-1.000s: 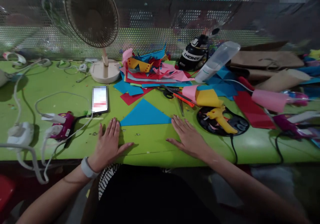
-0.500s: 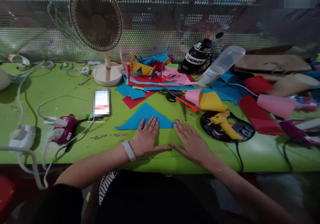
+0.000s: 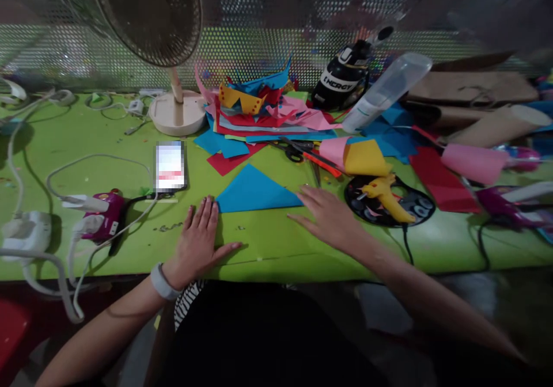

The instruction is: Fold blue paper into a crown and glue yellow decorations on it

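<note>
A blue sheet of paper (image 3: 254, 190), folded into a triangle, lies on the green table with its long edge toward me. My left hand (image 3: 199, 237) rests flat at its left corner, fingers stretched out and thumb spread to the right. At the opposite corner is my right hand (image 3: 330, 217), its fingertips on or against the paper's tip and its thumb apart. Neither hand grips anything. Just behind the paper lie black scissors (image 3: 295, 154) and an orange-handled cutter (image 3: 322, 164).
A yellow glue gun (image 3: 384, 197) sits on a black tray at right. Paper scraps and a yellow paper mask (image 3: 242, 100) are piled behind. A fan (image 3: 177, 116), a phone (image 3: 170, 165) and a purple power adapter (image 3: 102, 217) with cables stand left. A clear bottle (image 3: 389, 90) leans near a black flask (image 3: 339, 82).
My left hand has slid left along the paper's edge to its left corner. My right hand stays near the right tip. The camera view has tilted down a little.
</note>
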{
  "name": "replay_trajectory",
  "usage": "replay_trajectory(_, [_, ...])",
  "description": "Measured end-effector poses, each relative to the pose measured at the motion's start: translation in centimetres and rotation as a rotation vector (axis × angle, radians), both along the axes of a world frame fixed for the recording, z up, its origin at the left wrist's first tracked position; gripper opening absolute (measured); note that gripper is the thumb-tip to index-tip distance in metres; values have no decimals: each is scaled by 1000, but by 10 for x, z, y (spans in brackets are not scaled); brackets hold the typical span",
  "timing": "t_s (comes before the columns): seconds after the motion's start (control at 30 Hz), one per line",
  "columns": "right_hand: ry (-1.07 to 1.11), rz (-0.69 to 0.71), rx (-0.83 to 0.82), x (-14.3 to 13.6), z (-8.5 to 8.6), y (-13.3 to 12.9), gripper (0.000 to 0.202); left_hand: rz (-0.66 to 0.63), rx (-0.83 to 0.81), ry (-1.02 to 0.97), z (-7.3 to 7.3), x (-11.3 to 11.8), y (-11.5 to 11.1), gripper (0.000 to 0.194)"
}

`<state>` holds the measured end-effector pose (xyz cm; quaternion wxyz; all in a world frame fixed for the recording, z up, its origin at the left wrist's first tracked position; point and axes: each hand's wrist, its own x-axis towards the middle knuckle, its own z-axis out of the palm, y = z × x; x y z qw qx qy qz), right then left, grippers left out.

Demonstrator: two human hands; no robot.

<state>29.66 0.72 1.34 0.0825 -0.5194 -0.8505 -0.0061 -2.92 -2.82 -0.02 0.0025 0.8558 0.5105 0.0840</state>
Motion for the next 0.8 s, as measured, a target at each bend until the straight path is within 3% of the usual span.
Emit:
replay_trajectory(0.1, [137, -61, -119, -39, 25, 23, 48, 6, 7, -8, 1, 4, 1, 105])
replay_trajectory(0.17, [185, -36, -377, -69, 34, 39, 42, 6, 9, -8, 2, 6, 1, 105])
replay_trajectory(0.27, [225, 15, -696, -101, 35, 58, 42, 9, 14, -13, 1, 5, 1, 105])
replay_trajectory(0.33, [241, 15, -804, -107, 30, 65, 47, 6, 19, -19, 0, 4, 1, 105])
replay_trajectory(0.43, [272, -13, -860, -93, 21, 69, 52, -2, 24, -35, -1, 3, 1, 105])
replay_trajectory(0.8, [352, -295, -998, 6, 10, 72, 57, -13, 42, 7, 1, 0, 4, 103])
